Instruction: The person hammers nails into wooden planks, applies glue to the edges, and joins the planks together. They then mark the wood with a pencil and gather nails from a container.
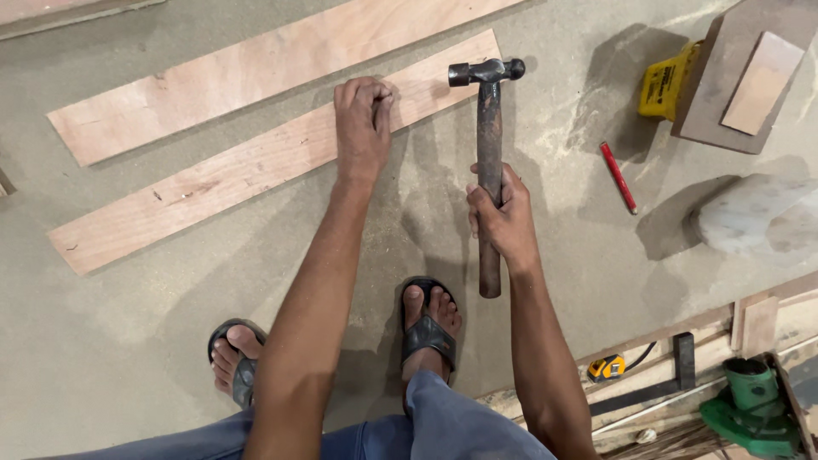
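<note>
Nearest, two sandalled feet (429,328) stand on the dusty floor (128,341), with a yellow tape measure (606,368) and a green power tool (750,407) at the lower right edge. Right hand (503,217) clenched around the handle of a hammer (488,162), its head raised just beside the near plank (256,166). Left hand (362,123) rests on that plank, fingertips pinched together; whether it holds anything, cannot tell. A second plank (247,72) lies beyond, a red pencil (619,177) to the right.

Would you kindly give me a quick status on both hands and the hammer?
Left hand pinching on the near wood strip. Right hand gripping hammer mid-handle, head raised beside the strip. Nothing between them.
</note>
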A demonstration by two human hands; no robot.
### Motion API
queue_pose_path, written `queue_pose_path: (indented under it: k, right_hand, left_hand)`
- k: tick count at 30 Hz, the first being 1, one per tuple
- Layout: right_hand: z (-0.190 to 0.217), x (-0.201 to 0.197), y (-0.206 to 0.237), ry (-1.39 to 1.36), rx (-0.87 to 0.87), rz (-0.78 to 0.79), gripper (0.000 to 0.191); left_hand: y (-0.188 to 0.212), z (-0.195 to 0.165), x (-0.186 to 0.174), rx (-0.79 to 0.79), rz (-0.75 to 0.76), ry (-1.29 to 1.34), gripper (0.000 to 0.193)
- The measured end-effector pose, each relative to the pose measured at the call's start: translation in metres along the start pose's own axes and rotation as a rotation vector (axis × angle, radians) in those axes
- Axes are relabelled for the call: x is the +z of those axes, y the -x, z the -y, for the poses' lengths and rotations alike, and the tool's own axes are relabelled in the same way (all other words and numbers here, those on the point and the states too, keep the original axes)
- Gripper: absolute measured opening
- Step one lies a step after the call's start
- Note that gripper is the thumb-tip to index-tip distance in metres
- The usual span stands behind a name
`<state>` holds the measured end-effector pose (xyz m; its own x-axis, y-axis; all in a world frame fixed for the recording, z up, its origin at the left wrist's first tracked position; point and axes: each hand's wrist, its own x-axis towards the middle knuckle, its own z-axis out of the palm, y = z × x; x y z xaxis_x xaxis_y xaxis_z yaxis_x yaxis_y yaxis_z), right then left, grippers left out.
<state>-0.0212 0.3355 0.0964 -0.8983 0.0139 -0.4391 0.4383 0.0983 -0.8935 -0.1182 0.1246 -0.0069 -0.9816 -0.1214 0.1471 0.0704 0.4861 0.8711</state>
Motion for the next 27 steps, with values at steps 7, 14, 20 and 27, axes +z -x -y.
queue_pose_path:
  k: [7,14,20,27]
  right_hand:
    - [0.003,0.005,0.004,0.064,0.035,-0.021,0.027]
    - [0.016,0.015,0.007,0.663,-0.322,-0.076,0.035]
    - [0.020,0.021,0.014,0.799,-0.507,-0.053,0.041]
    - [0.023,0.032,-0.004,0.870,-0.347,-0.015,0.039]
  left_hand:
    - [0.001,-0.002,0.000,0.032,0.014,-0.059,0.009]
    - [0.003,-0.010,-0.002,0.095,-0.008,-0.144,0.015]
    - [0.003,-0.014,-0.004,0.037,-0.021,-0.103,0.019]
    - [0.002,-0.009,-0.003,0.081,-0.037,-0.097,0.019]
